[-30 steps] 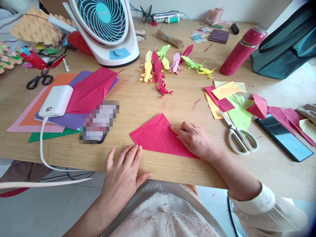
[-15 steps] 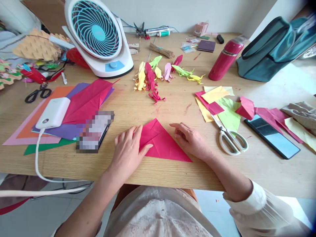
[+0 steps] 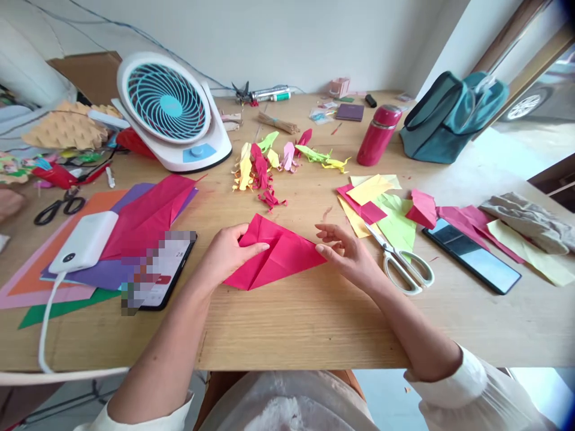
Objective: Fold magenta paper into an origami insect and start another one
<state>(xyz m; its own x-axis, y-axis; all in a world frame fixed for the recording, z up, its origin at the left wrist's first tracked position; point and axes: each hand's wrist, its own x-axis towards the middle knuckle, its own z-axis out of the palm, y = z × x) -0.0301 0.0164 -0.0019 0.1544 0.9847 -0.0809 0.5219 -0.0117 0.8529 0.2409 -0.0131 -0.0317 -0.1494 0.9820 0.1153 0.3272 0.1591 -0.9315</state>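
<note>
A folded sheet of red origami paper [image 3: 287,257], creased and roughly triangular, is between my hands at the near part of the table. My left hand [image 3: 227,254] grips its left side, the thumb lying on top and the fingers behind. At the right corner of the paper, my right hand [image 3: 345,254] has its thumb against the edge. Its index finger extends above the thumb, and the other fingers curl behind, partly hidden. White-handled scissors [image 3: 406,269] lie open just right of my right hand.
Folded paper figures [image 3: 260,167] lie beyond my hands. A fan [image 3: 168,108], coloured sheets [image 3: 153,209], a power bank [image 3: 85,239] and a phone [image 3: 168,269] are left. Paper scraps [image 3: 395,221], another phone [image 3: 471,254], a red bottle [image 3: 380,134] and a teal bag [image 3: 444,120] are right.
The red paper has been turned, its right corner now higher and nearer my right thumb. My right hand has moved from beside the paper onto that corner. The camera view has tilted up.
</note>
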